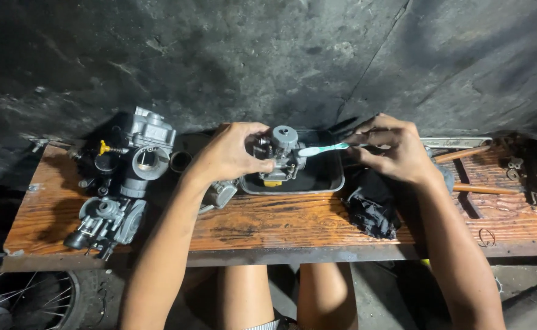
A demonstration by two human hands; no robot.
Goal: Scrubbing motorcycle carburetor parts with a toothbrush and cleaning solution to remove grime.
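My left hand [230,153] grips a small grey metal carburetor [280,153] and holds it over a dark metal tray [329,183] at the back of the wooden bench. In my right hand [393,146] is a white and green toothbrush [323,148]. Its bristle end touches the right side of the carburetor. Both hands are close together above the tray.
Two more grey carburetors lie at the left: one [143,150] at the back, one [106,223] near the front edge. A black rag [372,208] lies right of the tray. Wooden-handled tools [482,188] rest at the far right. A spoked wheel [12,299] stands below left.
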